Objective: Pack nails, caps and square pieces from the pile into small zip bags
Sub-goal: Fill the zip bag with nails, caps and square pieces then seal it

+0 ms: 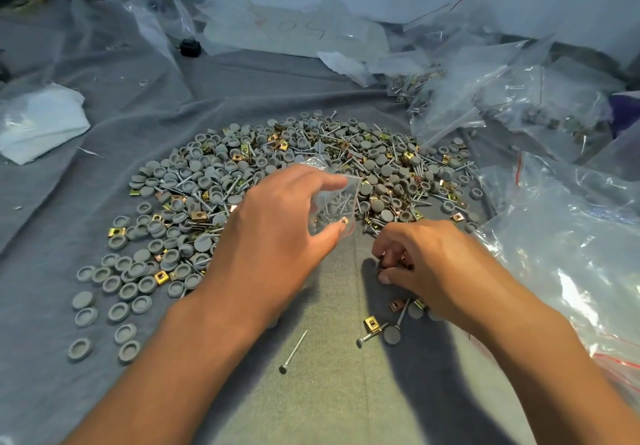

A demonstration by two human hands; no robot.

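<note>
Presently the filling step is in hand. The left hand (pixel 277 226) grasps a small zip bag (pixel 334 209) between thumb and fingers, holding it at the near edge of the pile (pixel 277 174), roughly centre of view. Nails and at least one brass square piece show through the clear plastic, so the bag is judged partly loaded.

At 4 o'clock from the bag, the right hand (pixel 419 257) is curled over the grey cloth (pixel 329 358), fingertips pinching small brass-coloured parts; what exactly it holds cannot be told, though they look like square pieces.

A loose group lies at 6 o'clock from the right hand: a square piece (pixel 371 323), a grey cap (pixel 392 334) and a short nail (pixel 370 335). A long nail (pixel 293 351) lies apart, at 6 o'clock from the left hand.

Filled bags (pixel 512 109) are heaped at 1 to 2 o'clock of the pile; clear plastic sheeting (pixel 568 237) lies at 3 o'clock.

The next move calls for carrying the pinched parts to the bag's mouth. The mouth is not plainly visible, so the left hand must keep it spread. Risk: small parts slipping past the opening onto the cloth.
</note>
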